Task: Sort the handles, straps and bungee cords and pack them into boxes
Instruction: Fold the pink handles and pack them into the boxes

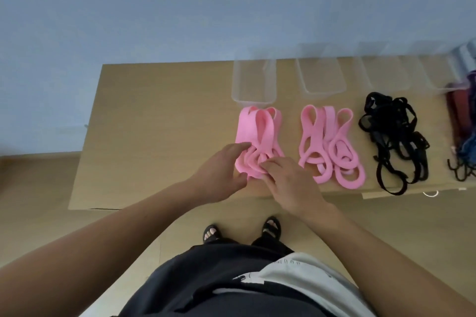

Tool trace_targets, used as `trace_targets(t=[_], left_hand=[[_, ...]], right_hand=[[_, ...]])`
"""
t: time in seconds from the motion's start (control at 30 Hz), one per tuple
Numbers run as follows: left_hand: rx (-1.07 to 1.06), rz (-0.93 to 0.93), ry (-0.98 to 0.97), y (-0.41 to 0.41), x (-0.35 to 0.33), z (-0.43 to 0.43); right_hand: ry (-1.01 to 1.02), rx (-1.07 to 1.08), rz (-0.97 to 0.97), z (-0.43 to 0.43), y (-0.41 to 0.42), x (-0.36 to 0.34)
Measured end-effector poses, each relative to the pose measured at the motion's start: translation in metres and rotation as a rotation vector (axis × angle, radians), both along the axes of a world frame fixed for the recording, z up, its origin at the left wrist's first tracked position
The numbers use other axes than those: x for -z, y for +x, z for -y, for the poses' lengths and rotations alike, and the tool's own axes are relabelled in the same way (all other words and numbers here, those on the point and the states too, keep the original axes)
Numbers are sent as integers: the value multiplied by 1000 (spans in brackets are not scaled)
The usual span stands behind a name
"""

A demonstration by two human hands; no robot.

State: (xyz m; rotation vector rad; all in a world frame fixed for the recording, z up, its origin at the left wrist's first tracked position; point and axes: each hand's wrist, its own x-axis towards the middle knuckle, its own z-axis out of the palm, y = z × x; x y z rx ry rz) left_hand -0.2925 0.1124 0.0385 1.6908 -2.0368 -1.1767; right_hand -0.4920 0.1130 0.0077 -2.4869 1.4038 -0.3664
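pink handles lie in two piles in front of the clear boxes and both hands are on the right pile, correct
Wrong pile. The head view shows the left hand and right hand on the left pile of pink handles; no hand touches the right pile. Both piles lie in front of the clear boxes.

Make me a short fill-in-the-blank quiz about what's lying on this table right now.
1. The left hand and right hand both touch handles coloured ____.
2. The tangled straps are ____.
3. Counting the second pile, the pink piles on the table number ____.
Missing words: pink; black; two.
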Motion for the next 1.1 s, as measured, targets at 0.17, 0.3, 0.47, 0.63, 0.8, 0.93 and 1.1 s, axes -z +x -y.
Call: trace_targets(t=[0.17,0.3,0.47,0.63,0.8,0.93,1.1], left_hand=[[-25,-65,-26,-19,-19,13],[-177,-189,-87,-41,-46,24],[-304,-350,-149,-55,-79,35],[-397,-555,-84,-57,-97,33],[-465,-688,157,-50,-94,36],[-493,-708,278,-37,-80,40],[-358,-756,323,-12,-68,43]], right_hand=[[-273,42,243,19,-18,-35],[-233,14,484,39,-30,-68],[116,197,785,57,-40,-102],[280,150,925,68,-37,-118],[245,128,812,71,-23,-108],[166,133,727,71,-17,-94],[509,79,821,71,-15,-86]])
